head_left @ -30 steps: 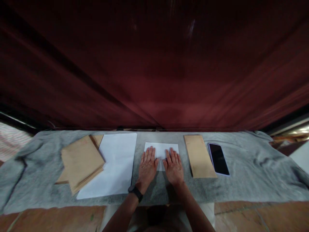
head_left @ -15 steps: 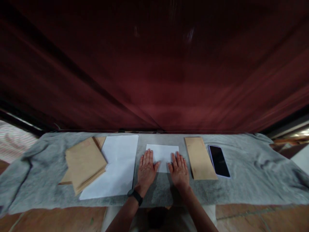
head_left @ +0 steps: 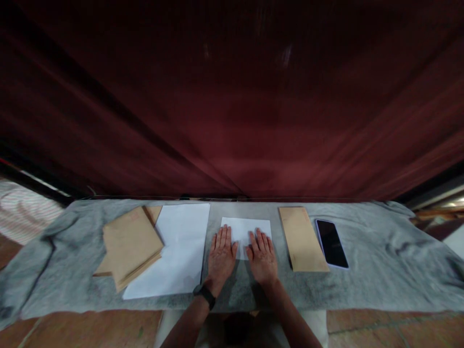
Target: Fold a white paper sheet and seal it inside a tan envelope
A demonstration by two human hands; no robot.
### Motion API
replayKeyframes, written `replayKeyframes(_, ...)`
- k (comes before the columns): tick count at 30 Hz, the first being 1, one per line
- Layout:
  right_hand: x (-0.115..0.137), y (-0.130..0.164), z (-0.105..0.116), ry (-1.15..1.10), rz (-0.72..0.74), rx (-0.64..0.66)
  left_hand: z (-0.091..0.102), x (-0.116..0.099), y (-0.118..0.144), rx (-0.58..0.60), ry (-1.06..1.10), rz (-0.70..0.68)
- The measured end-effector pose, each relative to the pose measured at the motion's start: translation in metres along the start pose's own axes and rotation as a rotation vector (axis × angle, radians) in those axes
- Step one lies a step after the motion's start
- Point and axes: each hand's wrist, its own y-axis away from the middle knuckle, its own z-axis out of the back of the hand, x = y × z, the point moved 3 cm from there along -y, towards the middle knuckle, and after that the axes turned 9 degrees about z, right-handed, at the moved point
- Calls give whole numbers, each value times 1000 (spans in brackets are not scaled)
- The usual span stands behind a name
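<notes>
Both hands, left hand and right hand, press flat with fingers spread on the folded paper; an envelope lies just right.

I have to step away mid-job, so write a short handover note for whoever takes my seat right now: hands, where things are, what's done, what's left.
Left hand: flat, palm down on the folded white paper.
Right hand: flat on the same paper, beside the left.
Left of the hands: white sheets with a stack of brown envelopes overlapping their edge.
Right: single brown envelope, then a phone, all on the grey cloth.
Done: paper looks folded.
Left: it is not in any envelope yet.
</notes>
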Motion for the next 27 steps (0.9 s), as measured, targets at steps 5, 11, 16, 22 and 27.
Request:
replayKeyframes(5, -12, 13, 4, 38, -3, -32, -2, 0, -3, -66, 9, 45)
replayKeyframes(11, -11, 15, 7, 38, 21, -57, -2, -22, -35, -34, 53, -124)
replayKeyframes(16, -9, 14, 9, 43, 6, -52, -9, -24, -61, 78, 27, -177)
replayKeyframes(22, -9, 13, 8, 30, -20, -23, 1, -14, -78, 116, 13, -222)
replayKeyframes(27, -9, 13, 9, 36, 0, -25, 16, -14, -98, 220, -1, -230)
